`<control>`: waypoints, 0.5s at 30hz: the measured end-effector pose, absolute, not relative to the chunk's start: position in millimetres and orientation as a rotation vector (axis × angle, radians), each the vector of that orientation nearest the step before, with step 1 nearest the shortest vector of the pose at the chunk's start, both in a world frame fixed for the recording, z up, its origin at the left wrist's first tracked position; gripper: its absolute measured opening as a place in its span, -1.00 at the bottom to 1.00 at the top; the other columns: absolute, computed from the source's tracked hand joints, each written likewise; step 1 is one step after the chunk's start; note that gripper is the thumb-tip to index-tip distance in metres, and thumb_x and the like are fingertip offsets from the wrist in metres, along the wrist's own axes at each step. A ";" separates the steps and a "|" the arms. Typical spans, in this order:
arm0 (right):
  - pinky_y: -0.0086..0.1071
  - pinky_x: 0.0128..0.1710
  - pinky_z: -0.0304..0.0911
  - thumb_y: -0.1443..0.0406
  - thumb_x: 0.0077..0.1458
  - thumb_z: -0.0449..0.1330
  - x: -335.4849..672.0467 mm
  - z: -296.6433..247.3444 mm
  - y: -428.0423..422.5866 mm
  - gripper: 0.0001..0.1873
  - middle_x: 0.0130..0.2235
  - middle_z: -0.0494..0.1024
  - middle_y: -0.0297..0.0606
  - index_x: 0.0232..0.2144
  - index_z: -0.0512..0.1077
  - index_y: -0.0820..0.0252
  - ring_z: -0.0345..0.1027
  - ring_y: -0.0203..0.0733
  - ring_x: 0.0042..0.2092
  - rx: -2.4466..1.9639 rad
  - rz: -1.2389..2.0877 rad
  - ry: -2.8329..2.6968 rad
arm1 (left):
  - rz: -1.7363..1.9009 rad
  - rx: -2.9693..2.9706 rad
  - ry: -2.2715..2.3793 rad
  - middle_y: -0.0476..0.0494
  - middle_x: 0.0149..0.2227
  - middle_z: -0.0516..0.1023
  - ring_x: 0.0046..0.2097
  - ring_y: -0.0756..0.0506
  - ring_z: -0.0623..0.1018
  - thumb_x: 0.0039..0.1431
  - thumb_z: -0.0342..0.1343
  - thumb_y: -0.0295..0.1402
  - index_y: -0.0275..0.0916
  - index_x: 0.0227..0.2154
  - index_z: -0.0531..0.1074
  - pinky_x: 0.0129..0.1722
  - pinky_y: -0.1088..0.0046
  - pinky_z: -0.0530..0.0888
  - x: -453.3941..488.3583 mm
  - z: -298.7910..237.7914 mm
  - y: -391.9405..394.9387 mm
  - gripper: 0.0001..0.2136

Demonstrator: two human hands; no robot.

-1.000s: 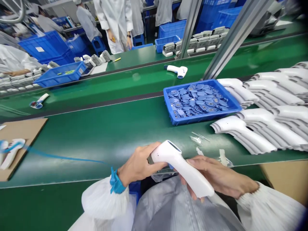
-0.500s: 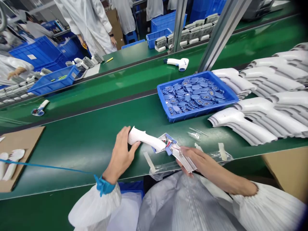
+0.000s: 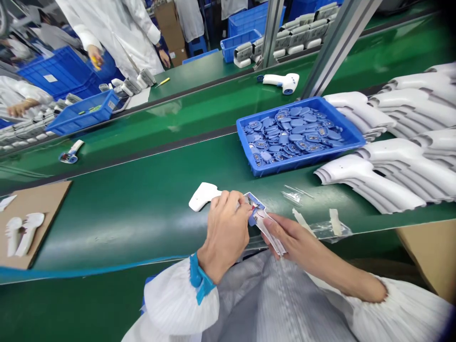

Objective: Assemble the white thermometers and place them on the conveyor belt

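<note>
My right hand (image 3: pixel 294 232) grips the white handle of an open gun-shaped thermometer housing (image 3: pixel 270 233), with its blue-edged head pointing away from me. Red wires and small parts show inside the head. Over that head, my left hand (image 3: pixel 230 228) is bent with its fingertips pinched together at the blue and red parts; what they hold is hidden. A blue band circles the left wrist. A white housing shell (image 3: pixel 204 195) lies on the green surface just beyond the left hand, its handle end covered by the fingers.
Ahead stands a blue tray (image 3: pixel 245 151) full of blue parts, beside stacked white shells (image 3: pixel 356 168). Clear strips and tape (image 3: pixel 335 223) lie near the edge. Cardboard (image 3: pixel 53 199) with white pieces is at left. One white thermometer (image 3: pixel 285 83) rests beyond. Co-workers stand across the belt.
My left hand has let go of the white shell, leaving it on the surface, and moved right to the open housing. The right hand keeps its grip.
</note>
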State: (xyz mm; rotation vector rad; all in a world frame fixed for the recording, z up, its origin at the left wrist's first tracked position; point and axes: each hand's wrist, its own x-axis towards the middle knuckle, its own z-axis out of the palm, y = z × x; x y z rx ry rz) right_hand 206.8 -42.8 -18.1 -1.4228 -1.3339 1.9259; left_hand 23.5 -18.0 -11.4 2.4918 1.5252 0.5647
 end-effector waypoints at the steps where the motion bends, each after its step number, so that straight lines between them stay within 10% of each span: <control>1: -0.35 -0.43 0.07 -0.20 0.33 -0.09 207.6 -17.7 -42.4 -0.43 -0.51 0.30 -0.43 -0.39 0.28 0.12 0.21 -0.30 -0.48 -1.421 1.910 -1.358 | 0.543 2.536 1.525 -0.14 -0.17 0.51 -0.17 -0.16 0.40 0.32 0.05 -0.56 -0.21 -0.28 0.54 -0.24 0.23 0.25 23.1 -11.0 -15.4 -0.81; 10: -0.30 -0.37 0.22 -0.19 0.30 -0.02 217.6 -20.4 -36.6 -0.47 -0.42 0.41 -0.38 -0.34 0.31 0.11 0.29 -0.29 -0.46 -1.362 1.981 -1.345 | 0.414 2.258 1.600 -0.11 -0.30 0.51 -0.17 -0.18 0.45 0.16 0.36 -0.28 -0.21 -0.47 0.53 -0.16 0.21 0.34 27.7 -7.4 20.6 -0.82; 15: -0.26 -0.29 0.36 -0.12 0.18 0.15 215.1 -22.5 -37.2 -0.54 -0.16 0.52 -0.25 -0.20 0.36 0.14 0.44 -0.24 -0.33 -1.371 2.040 -1.033 | 0.660 2.165 1.843 -0.27 0.10 0.46 0.13 -0.30 0.41 0.17 0.34 -0.30 -0.24 -0.03 0.46 0.10 0.08 0.36 -14.5 -14.5 11.6 -0.66</control>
